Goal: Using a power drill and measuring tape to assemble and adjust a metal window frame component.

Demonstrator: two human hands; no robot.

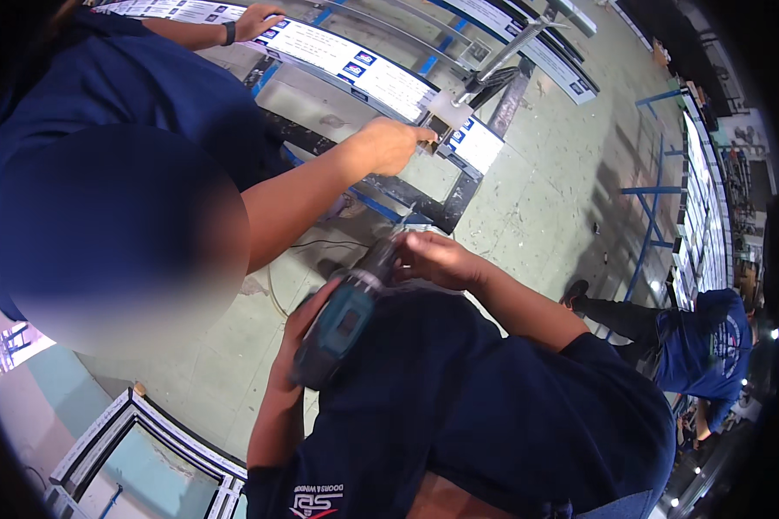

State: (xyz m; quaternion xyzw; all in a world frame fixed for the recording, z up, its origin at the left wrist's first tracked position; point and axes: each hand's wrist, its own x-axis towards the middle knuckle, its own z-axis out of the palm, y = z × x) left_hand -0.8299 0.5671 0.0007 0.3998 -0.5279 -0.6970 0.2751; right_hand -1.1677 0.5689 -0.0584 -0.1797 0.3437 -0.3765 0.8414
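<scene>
A teal and black cordless drill (344, 318) is held in front of my body, its chuck end pointing up and away. My left hand (312, 313) is closed around its body and looks slightly blurred. At the chuck end, my right hand (439, 259) has its fingers curled against the front of the tool; whether they pinch a bit there is hidden. Just beyond lies a long profile (398, 85) in white printed film on a dark metal stand. A co-worker's hand (385, 145) touches a small metal fitting (440, 130) near the profile's end.
The co-worker in a navy shirt (173, 78) leans close on my left. Another person (710, 342) stands at far right beside a blue rack (653, 190) with long profiles. A rectangular frame (182, 437) stands at lower left. A thin cable (273, 290) crosses the floor.
</scene>
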